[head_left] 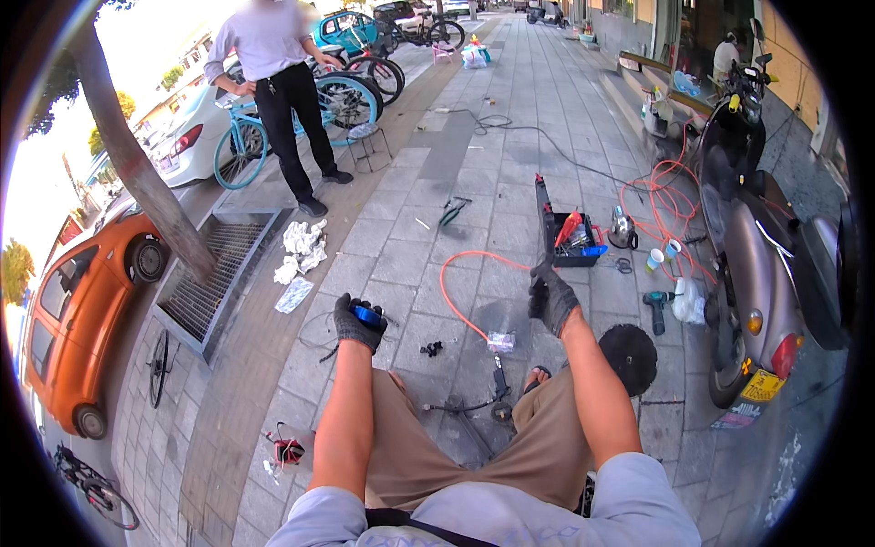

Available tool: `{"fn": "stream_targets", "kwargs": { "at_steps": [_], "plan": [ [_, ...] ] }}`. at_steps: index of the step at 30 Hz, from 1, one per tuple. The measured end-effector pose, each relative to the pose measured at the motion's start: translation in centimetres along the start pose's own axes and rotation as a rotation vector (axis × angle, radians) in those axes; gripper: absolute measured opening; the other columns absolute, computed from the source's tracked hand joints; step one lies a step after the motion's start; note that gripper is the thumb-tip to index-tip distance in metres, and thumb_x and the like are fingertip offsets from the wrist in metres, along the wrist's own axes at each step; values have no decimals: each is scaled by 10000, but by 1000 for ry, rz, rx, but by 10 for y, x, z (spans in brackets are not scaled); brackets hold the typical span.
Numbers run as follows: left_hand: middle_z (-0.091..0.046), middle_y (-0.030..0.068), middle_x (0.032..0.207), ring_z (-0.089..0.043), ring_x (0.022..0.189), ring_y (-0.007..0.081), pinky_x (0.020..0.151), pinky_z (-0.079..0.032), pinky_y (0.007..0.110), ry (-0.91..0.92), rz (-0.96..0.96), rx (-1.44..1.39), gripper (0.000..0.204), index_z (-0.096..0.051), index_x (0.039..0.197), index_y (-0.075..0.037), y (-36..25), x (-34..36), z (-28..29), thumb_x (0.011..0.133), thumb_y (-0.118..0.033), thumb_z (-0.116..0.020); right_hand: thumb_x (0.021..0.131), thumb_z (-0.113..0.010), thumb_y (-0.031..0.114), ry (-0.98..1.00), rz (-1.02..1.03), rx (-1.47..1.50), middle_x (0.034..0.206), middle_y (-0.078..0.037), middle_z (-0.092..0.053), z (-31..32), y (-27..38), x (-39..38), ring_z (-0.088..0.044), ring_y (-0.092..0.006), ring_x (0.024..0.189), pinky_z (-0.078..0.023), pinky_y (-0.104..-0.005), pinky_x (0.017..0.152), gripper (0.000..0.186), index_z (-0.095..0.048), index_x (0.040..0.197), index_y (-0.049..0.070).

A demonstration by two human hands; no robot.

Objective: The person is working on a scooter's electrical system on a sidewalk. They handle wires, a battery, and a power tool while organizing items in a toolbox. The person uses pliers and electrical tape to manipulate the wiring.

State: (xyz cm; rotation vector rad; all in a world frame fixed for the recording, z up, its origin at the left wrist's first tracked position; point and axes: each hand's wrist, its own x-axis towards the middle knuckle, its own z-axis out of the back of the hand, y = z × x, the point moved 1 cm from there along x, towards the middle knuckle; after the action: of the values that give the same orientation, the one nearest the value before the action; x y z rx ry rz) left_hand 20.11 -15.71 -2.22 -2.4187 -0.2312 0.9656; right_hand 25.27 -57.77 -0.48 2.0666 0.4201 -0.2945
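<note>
My left hand (pixel 358 325), in a dark grey glove, grips a blue cylindrical object (pixel 368 314) out in front of my left knee. My right hand (pixel 553 301), also gloved, is closed on a long black piece with red bits (pixel 547 219), possibly the lid of the open toolbox (pixel 574 254) beside it. An orange hose (pixel 469 252) curves to a small plastic packet (pixel 500 342). Between my legs lie a metal stand or tool with black fittings (pixel 474 421) and, farther forward, small black parts (pixel 432 348).
A person (pixel 283 118) stands ahead-left near bicycles (pixel 239 146), a tree grate (pixel 187 310) and crumpled white cloths (pixel 303 242). An orange car (pixel 87 319) is far left. A scooter (pixel 756 301), cordless drill (pixel 656 312), cups (pixel 655 260), black round pad (pixel 627 362) and tangled hoses (pixel 670 196) lie rightward.
</note>
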Motion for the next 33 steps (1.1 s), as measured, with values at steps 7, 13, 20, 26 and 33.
{"fn": "stream_targets", "kwargs": {
  "at_steps": [7,13,20,26,33],
  "plan": [
    [-566,18,699,-556,693,220,712,-507,403,17,-85,-22,266,-538,755,-181,-8,-4,-26,870,-409,-611,805,-651,726,-74,159,295,607,-20,-577,24,48,-27,-559,-206,482,-468,-371,449,546,-601,816,183],
    [-575,0,699,-569,710,249,694,-449,454,237,-32,-3,315,-530,742,-191,12,47,-12,902,-462,-544,890,-614,630,-232,443,414,855,-33,-668,99,58,-153,-637,-212,640,-509,-359,495,574,-616,1226,164],
    [-610,49,725,-582,755,298,739,-465,482,298,69,63,307,-585,748,-154,-17,42,3,870,-435,-561,940,-628,453,-354,505,125,933,-91,-671,175,29,-326,-653,-220,764,-564,-382,648,404,-637,1126,94],
    [-600,50,729,-583,828,321,719,-445,480,199,31,168,297,-592,772,-141,-27,36,-18,829,-431,-619,938,-639,419,-701,553,133,889,-95,-657,193,-5,-377,-628,-213,713,-525,-369,611,364,-638,1053,73],
    [-569,49,708,-583,827,333,643,-409,476,201,37,237,309,-570,772,-150,-27,50,-16,860,-445,-543,934,-658,415,-893,458,170,854,-92,-658,218,-38,-394,-619,-197,686,-506,-350,589,357,-656,1012,66]
  ]
}}
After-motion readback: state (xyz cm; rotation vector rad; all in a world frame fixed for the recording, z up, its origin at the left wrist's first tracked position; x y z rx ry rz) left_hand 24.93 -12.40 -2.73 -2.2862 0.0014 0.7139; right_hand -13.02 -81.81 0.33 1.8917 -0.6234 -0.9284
